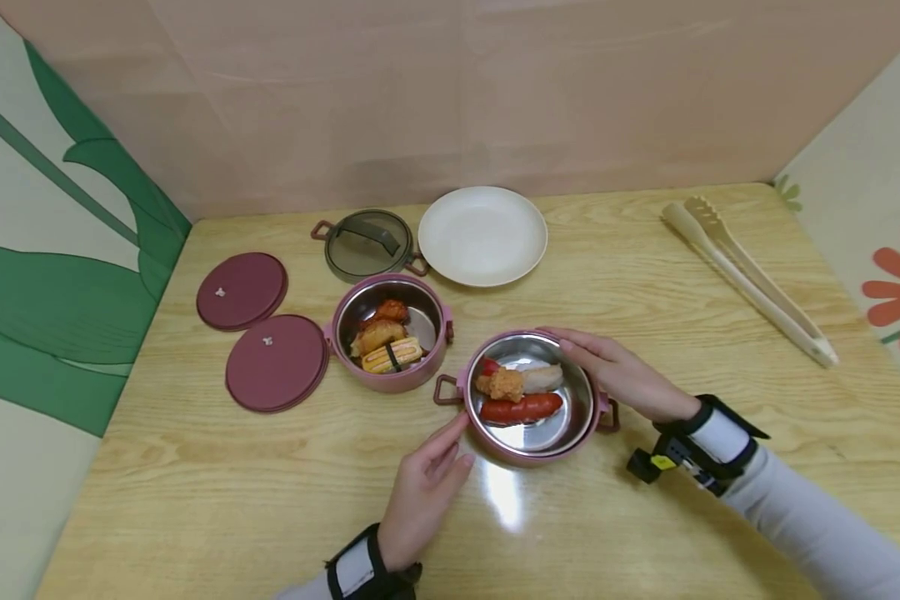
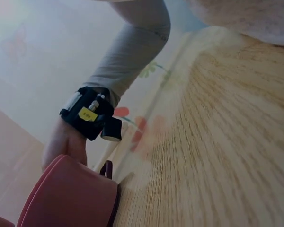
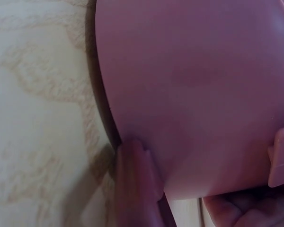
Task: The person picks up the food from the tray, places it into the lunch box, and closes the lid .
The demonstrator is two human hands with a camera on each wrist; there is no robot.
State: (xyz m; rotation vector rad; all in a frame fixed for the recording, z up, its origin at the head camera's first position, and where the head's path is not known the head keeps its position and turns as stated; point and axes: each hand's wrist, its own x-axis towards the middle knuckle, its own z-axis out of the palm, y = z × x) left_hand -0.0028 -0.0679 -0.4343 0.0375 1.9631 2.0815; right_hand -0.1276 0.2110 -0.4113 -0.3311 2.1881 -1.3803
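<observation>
A pink pot (image 1: 528,460) with a steel inside stands at the front middle, its lid off. Inside it lie a red sausage (image 1: 521,409), a fried brown piece (image 1: 506,385), a pale sausage-shaped piece (image 1: 543,379) and a bit of red. My right hand (image 1: 622,375) grips the pot's right far rim, its fingers along the outside. Fingertips of my left hand (image 1: 423,492) touch the pot's front left wall, with the thumb apart from it. From the right wrist, the pot's wall (image 3: 194,94) and a handle (image 3: 137,184) fill the view.
A second pink pot (image 1: 393,382) with toy food stands to the left. Behind it are a glass lid (image 1: 367,258) and a white plate (image 1: 483,237). Two maroon discs (image 1: 242,292) lie at the left, and beige tongs (image 1: 753,283) at the right.
</observation>
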